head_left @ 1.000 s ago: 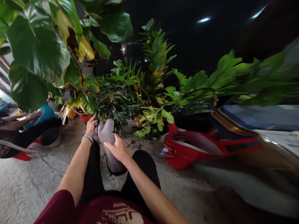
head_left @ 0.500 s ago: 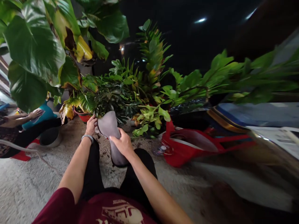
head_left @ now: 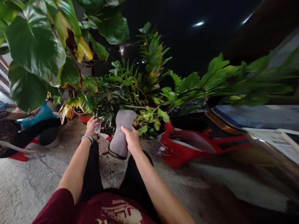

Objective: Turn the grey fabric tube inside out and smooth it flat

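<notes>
My right hand (head_left: 131,139) grips a grey plastic pot (head_left: 119,135), tilted on its side with the rim toward my knees and lifted off the ground. My left hand (head_left: 91,125) is closed at the base of a small dark-leaved plant (head_left: 109,102), beside a white tag (head_left: 98,127). The grey pot sits just right of that plant's base and apart from it. My black-clad legs (head_left: 93,174) stretch out under both hands. The plant's roots are hidden behind my left hand and the leaves.
Dense potted foliage (head_left: 151,77) fills the space ahead, with big leaves (head_left: 35,46) overhead at left. A red bag (head_left: 187,152) lies open at right. A red pot (head_left: 83,117) and a black pot (head_left: 48,138) stand at left, near another person's legs (head_left: 28,133). Rough grey ground (head_left: 23,186) surrounds me.
My right hand has pulled the grey pot up and to the right, away from the dark-leaved plant, tipping it over. My left hand stayed at the plant's base.
</notes>
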`<state>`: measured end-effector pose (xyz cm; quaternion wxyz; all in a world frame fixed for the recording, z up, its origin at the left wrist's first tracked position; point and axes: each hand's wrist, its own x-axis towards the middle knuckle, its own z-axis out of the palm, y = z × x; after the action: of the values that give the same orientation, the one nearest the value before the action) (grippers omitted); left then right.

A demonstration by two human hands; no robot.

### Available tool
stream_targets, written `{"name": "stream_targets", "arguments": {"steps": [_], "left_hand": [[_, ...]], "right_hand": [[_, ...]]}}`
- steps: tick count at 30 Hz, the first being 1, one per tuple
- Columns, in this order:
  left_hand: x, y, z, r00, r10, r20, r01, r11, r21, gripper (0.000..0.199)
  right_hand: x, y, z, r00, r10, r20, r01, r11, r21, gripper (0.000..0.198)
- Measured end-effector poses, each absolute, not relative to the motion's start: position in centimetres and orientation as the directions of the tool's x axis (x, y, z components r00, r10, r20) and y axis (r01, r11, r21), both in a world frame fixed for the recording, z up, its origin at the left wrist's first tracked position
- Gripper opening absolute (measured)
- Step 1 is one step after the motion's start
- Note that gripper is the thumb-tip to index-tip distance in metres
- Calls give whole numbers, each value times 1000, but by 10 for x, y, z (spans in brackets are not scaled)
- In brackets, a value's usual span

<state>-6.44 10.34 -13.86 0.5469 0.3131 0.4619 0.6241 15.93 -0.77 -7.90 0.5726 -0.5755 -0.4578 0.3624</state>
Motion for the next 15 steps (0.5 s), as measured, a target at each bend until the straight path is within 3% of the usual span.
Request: {"name": "stream_targets", "arguments": {"steps": [2, 4, 6, 10, 12, 15], "left_hand": [[-67, 104, -138, -212, 970, -119, -388, 28, 921, 42], [-70, 104, -138, -210, 971, -116, -382, 28, 924, 40], [-71, 104, -137, -200, 974, -109, -379, 26, 925, 41], [-66, 103, -136, -190, 976, -103, -377, 24, 926, 44], [-63, 102, -136, -186, 977, -100, -375, 24, 927, 44], [-63, 102, -137, -184, 978, -100, -375, 24, 927, 44]], "right_hand": [[156, -46, -97, 299, 954, -34, 47, -50, -998, 38], [159, -77, -95, 260, 963, -68, 30, -79, -996, 37], [165, -85, -74, 285, 958, -13, 43, -26, -999, 38], [172, -30, -24, 496, 852, 166, 77, 147, -986, 49], [166, 2, -21, 527, 846, 80, -59, 130, -990, 53], [148, 8, -50, 390, 906, -166, -300, -46, -953, 49]]}}
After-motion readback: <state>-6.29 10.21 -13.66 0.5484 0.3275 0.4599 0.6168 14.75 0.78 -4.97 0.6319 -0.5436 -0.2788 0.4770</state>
